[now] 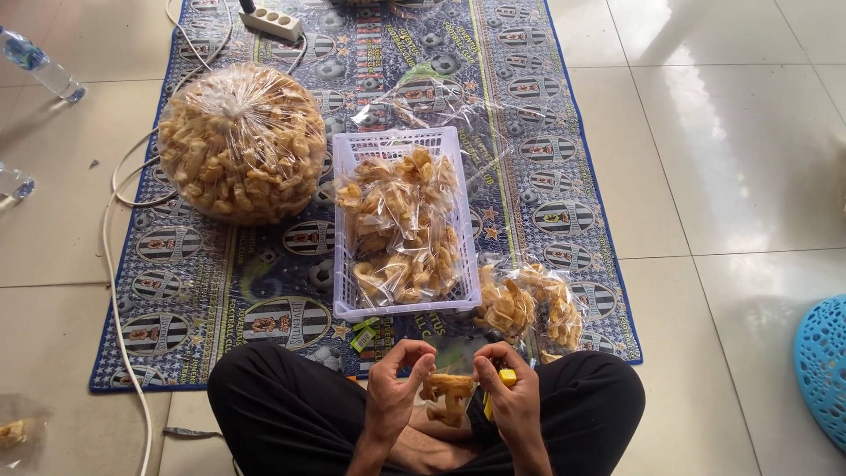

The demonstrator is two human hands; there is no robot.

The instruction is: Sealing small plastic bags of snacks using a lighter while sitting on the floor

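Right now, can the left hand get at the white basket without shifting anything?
Probably yes. The white basket sits just ahead of the knees, nothing lying between, but the left hand would first have to let go of the small snack bag.

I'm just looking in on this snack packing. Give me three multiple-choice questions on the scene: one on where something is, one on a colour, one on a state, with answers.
1. Where does the big round bag of snacks lie?
A. In the basket
B. On the patterned mat, left of the basket
C. On the person's lap

2. What colour is the slotted basket?
A. White
B. Red
C. Black

3. What are the left hand and right hand doing?
A. Resting flat on the floor
B. Holding a water bottle
C. Pinching a small clear packet of snacks between them

Answers:
1 B: it lies on the mat beside the basket's left wall.
2 A: its rim and walls are white plastic.
3 C: the fingers of both hands close on the packet above the crossed legs.
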